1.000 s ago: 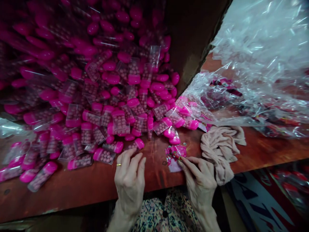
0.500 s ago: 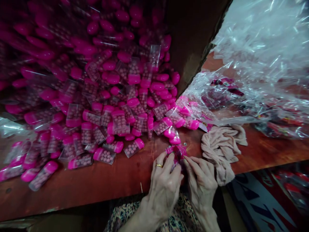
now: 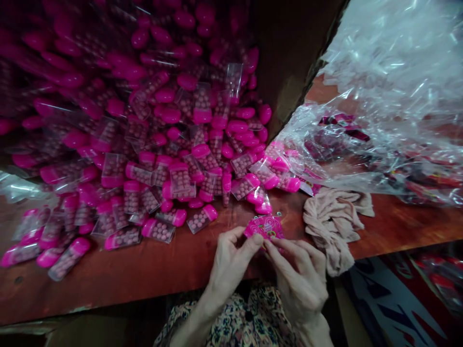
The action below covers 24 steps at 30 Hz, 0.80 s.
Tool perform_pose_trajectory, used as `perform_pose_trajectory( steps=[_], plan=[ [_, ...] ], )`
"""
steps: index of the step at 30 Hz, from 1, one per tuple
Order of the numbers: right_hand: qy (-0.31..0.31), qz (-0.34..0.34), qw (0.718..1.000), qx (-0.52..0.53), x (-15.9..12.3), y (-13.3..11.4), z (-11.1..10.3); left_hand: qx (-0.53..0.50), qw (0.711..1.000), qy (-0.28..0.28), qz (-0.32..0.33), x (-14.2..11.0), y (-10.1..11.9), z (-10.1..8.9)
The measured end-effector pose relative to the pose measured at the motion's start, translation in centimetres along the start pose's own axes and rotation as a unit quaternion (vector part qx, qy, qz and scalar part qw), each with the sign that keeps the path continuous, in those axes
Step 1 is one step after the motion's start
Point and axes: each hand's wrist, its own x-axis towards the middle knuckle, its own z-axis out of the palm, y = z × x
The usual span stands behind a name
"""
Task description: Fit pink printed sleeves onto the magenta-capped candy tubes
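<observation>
Pink printed card point(image 3: 264, 227) is being pinched between the curled fingers of the left hand point(image 3: 231, 262) and right hand point(image 3: 300, 284), its lower edge hidden behind them, near the desk point(image 3: 144, 284) front edge, with pink-capped clear packets point(image 3: 181, 178) crowding just beyond and beige cloth point(image 3: 329, 226) lying just beside.

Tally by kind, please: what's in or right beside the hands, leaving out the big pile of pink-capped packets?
Left hand: 1
Right hand: 1
Pink printed card: 1
Beige cloth: 1
Total: 4
</observation>
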Motion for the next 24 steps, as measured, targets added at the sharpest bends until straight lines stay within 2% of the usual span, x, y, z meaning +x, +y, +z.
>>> perform_pose_trajectory(
  steps=[2, 5, 8, 11, 14, 21, 24],
  plan=[
    [-0.02, 0.008, 0.999, 0.039, 0.2, -0.5, 0.1, -0.07, 0.997, 0.032, -0.027, 0.2, -0.1, -0.3],
    [-0.044, 0.091, 0.988, 0.116, 0.5, -1.0, 0.1, -0.139, 0.988, 0.061, -0.031, 0.0, -0.3, -0.8],
    [-0.049, 0.202, 0.958, 0.196, 0.9, -1.7, 0.0, -0.175, 0.982, 0.061, -0.037, -0.3, -0.1, -1.1],
    [-0.045, 0.265, 0.923, 0.275, 1.2, -2.4, 0.3, -0.177, 0.98, 0.078, -0.045, -0.7, -0.1, -1.2],
    [-0.032, 0.279, 0.909, 0.308, 1.3, -2.8, 0.6, -0.179, 0.978, 0.1, -0.046, -0.9, -0.3, -1.2],
    [-0.033, 0.284, 0.923, 0.26, 1.4, -2.7, 0.3, -0.211, 0.974, 0.059, -0.056, -1.3, -0.2, -1.2],
    [-0.057, 0.251, 0.935, 0.243, 1.4, -2.7, 0.2, -0.217, 0.972, 0.075, -0.049, -1.2, -0.1, -1.5]
  ],
)
